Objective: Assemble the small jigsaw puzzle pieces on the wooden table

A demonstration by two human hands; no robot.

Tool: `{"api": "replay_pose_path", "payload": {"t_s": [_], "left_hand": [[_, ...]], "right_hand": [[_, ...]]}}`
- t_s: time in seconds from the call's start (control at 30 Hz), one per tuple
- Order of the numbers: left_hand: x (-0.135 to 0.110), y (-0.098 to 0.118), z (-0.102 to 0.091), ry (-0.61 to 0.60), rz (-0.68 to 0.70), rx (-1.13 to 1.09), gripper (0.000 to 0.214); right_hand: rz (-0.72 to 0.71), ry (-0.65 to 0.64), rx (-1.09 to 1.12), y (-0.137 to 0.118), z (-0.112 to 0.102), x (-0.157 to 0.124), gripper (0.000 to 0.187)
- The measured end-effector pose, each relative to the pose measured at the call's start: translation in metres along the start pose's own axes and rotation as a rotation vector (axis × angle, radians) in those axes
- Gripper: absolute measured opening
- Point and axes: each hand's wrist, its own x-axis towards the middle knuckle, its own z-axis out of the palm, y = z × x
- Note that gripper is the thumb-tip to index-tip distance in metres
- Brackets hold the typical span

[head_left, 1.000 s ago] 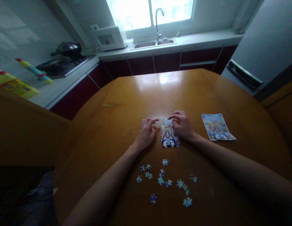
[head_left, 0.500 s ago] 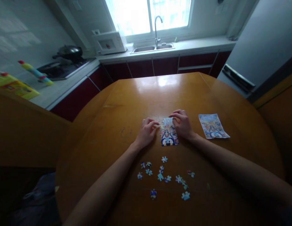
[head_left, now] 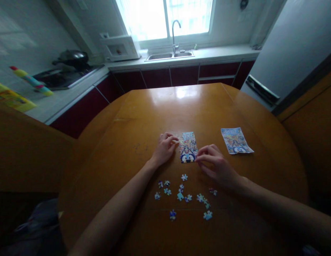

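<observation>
A partly assembled jigsaw puzzle (head_left: pixel 188 145) lies flat on the wooden table, with a blue cartoon dog's face at its near edge. My left hand (head_left: pixel 166 147) rests at its left side, fingers loosely bent and apart, tips by the edge. At the lower right corner is my right hand (head_left: pixel 214 163), its fingers stretched toward the puzzle and the tips at its edge. I see no piece in either hand. Several loose puzzle pieces (head_left: pixel 180 196) are scattered nearer to me, among them a dark blue piece (head_left: pixel 172 215) and a light blue piece (head_left: pixel 208 215).
A creased picture sheet (head_left: pixel 236 140) with a matching design lies on the table (head_left: pixel 144 113), right of the puzzle. Beyond the table are a counter with a sink (head_left: pixel 160 56), a microwave (head_left: pixel 119 49) and a wok (head_left: pixel 73 57) on the stove. A fridge (head_left: pixel 277 49) stands at right.
My right hand has moved from the puzzle's upper right side down to its lower right corner, uncovering the right edge. My left hand stays by the left edge. The view has shifted slightly.
</observation>
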Motion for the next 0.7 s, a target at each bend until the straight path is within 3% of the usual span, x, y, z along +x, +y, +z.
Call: {"api": "replay_pose_path", "payload": {"t_s": [0.2,0.33,0.5,0.7], "left_hand": [[0.0,-0.001,0.001,-0.004,0.008,-0.004,0.011],[0.0,-0.002,0.001,-0.006,0.008,0.004,0.011],[0.0,-0.002,0.001,0.0,0.01,0.004,0.01],[0.0,0.001,0.0,0.006,0.005,-0.002,0.008]], "right_hand": [[-0.026,-0.311,-0.07,-0.036,-0.005,-0.062,0.013],[0.012,-0.437,-0.141,-0.048,-0.005,-0.089,0.008],[0.063,-0.405,-0.152,-0.053,-0.001,-0.105,0.01],[0.058,-0.308,-0.115,-0.055,0.011,-0.105,0.019]]}}
